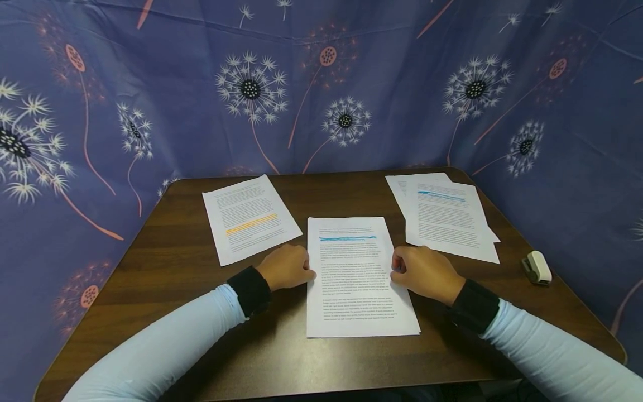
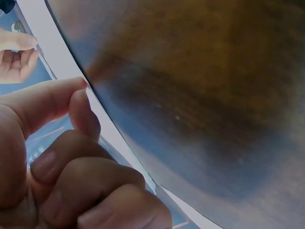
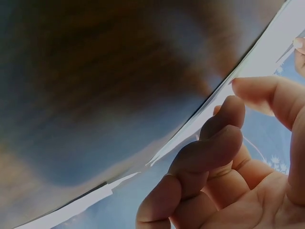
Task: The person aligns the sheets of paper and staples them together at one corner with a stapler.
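A small stack of printed paper (image 1: 351, 279) with a blue highlighted line near its top lies at the middle of the table, a second edge peeking out at its lower right corner. At its left side my left hand (image 1: 285, 267) pinches the edge between thumb and index finger. My right hand (image 1: 427, 273) pinches the opposite edge. Seen edge-on in the left wrist view, the paper (image 2: 116, 136) passes by the thumb (image 2: 52, 100) tip, with the other fingers curled below. The right wrist view shows the thumb (image 3: 259, 93) and index finger close together at the paper's edge.
A page with an orange highlighted line (image 1: 246, 245) lies at the back left. Overlapping sheets (image 1: 449, 223), the top one marked in blue, lie at the back right. A small white and dark stapler (image 1: 537, 268) stands near the right edge of the brown table (image 1: 241, 357). Patterned cloth hangs behind.
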The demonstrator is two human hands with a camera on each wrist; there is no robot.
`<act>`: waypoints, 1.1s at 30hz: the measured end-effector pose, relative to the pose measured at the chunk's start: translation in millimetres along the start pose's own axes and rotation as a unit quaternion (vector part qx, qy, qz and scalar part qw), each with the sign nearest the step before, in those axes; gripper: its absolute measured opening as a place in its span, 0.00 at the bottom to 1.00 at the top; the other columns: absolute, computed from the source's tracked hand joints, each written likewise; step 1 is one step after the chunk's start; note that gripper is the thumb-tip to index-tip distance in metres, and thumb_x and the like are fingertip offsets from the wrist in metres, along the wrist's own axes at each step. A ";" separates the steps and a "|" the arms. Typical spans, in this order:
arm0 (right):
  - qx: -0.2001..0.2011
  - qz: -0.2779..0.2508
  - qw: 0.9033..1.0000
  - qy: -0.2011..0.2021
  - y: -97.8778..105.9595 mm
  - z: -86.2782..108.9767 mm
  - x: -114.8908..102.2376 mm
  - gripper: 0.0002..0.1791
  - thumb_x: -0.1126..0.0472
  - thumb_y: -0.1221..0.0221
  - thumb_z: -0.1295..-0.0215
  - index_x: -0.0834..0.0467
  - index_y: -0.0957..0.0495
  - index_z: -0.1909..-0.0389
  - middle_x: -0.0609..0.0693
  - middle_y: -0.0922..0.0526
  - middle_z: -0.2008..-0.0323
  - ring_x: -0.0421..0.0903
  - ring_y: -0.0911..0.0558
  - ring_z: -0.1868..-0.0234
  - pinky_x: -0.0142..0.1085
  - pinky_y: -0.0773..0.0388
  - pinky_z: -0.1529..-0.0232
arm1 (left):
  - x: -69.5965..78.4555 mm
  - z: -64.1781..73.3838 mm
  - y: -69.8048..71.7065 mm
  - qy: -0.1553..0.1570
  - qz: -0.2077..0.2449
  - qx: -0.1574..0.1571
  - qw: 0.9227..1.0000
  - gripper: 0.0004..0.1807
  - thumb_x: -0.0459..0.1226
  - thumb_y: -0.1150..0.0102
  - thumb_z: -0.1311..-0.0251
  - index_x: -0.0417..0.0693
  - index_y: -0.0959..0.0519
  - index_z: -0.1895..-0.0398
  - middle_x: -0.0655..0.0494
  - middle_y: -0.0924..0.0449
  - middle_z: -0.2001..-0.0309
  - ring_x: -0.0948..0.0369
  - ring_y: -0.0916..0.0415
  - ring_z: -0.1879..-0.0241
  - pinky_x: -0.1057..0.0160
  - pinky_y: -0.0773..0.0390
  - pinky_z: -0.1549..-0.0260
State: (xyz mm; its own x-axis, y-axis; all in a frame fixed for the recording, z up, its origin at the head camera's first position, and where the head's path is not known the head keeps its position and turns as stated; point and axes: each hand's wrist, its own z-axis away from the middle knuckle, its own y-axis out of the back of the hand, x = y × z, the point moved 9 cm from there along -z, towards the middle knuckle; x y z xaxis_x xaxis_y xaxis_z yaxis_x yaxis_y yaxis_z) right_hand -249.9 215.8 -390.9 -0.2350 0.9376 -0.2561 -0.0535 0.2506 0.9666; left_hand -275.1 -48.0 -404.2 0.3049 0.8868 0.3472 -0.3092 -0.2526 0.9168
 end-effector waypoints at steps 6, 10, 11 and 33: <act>-0.010 0.000 1.000 -0.003 0.8 -1.5 -1.5 0.09 0.56 0.28 0.42 0.52 0.19 0.66 0.44 0.22 0.75 0.42 0.25 0.77 0.36 0.30 0.75 | 2.8 -4.4 1.0 -0.009 -0.010 -0.004 1.000 0.10 0.46 0.29 0.38 0.51 0.14 0.70 0.58 0.22 0.81 0.59 0.25 0.79 0.63 0.31 0.79; -0.010 0.010 1.000 0.001 0.1 -3.1 -3.4 0.10 0.56 0.28 0.43 0.52 0.19 0.66 0.44 0.21 0.75 0.42 0.25 0.77 0.36 0.30 0.75 | 2.3 -7.1 1.6 -0.010 -0.018 -0.009 1.000 0.10 0.46 0.29 0.39 0.50 0.13 0.69 0.59 0.21 0.80 0.59 0.25 0.78 0.62 0.30 0.78; -0.011 0.015 1.000 0.005 -0.4 -4.1 -4.3 0.10 0.56 0.28 0.43 0.52 0.19 0.65 0.43 0.21 0.75 0.42 0.25 0.76 0.36 0.30 0.75 | 2.2 -7.5 1.8 -0.010 -0.018 -0.009 1.000 0.10 0.46 0.29 0.39 0.50 0.13 0.68 0.59 0.21 0.80 0.59 0.24 0.78 0.62 0.29 0.77; -0.038 0.087 0.994 0.060 18.1 -55.0 -66.2 0.10 0.55 0.32 0.40 0.51 0.22 0.75 0.45 0.23 0.79 0.45 0.25 0.78 0.39 0.32 0.81 | -30.2 -0.7 83.0 -0.018 0.016 0.106 0.994 0.15 0.40 0.38 0.44 0.54 0.25 0.87 0.62 0.33 0.86 0.62 0.35 0.83 0.64 0.40 0.83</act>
State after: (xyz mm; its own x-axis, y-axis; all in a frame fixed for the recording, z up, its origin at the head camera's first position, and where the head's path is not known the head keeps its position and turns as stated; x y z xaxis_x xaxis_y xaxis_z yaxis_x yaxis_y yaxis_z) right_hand -288.7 145.0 -355.9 -0.3614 0.9284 -0.0865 -0.0748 0.0636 0.9952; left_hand -310.5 -95.5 -338.7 0.3307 0.8640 0.3797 -0.1237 -0.3592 0.9250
